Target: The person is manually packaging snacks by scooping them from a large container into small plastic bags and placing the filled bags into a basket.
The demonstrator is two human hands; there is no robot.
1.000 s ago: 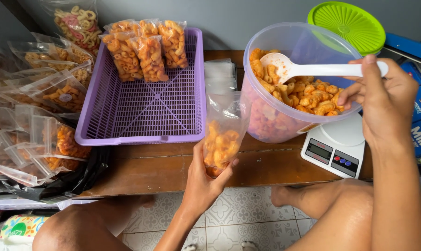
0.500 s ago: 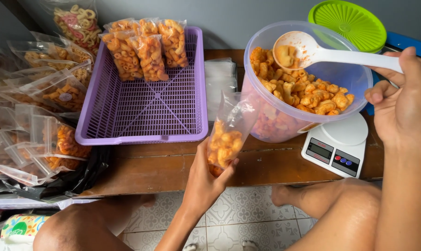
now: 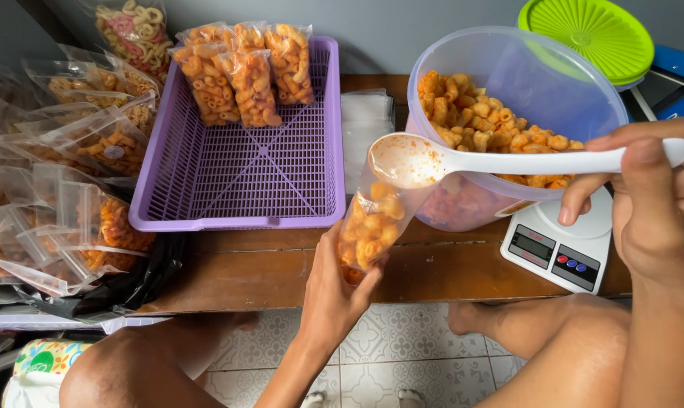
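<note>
Head view: bag point(image 3: 371, 227) apparently between left fingers point(image 3: 368, 278).

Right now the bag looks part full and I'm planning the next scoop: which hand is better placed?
Right hand: likely, since it holds the spoon beside the tub; left hand grips the bag.

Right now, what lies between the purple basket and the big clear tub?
In the head view, a stack of empty clear bags lies on the wooden table between the purple basket and the clear tub.

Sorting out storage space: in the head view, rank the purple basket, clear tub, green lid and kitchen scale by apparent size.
1. purple basket
2. clear tub
3. green lid; kitchen scale: similar, both partly hidden, so unranked.
</note>
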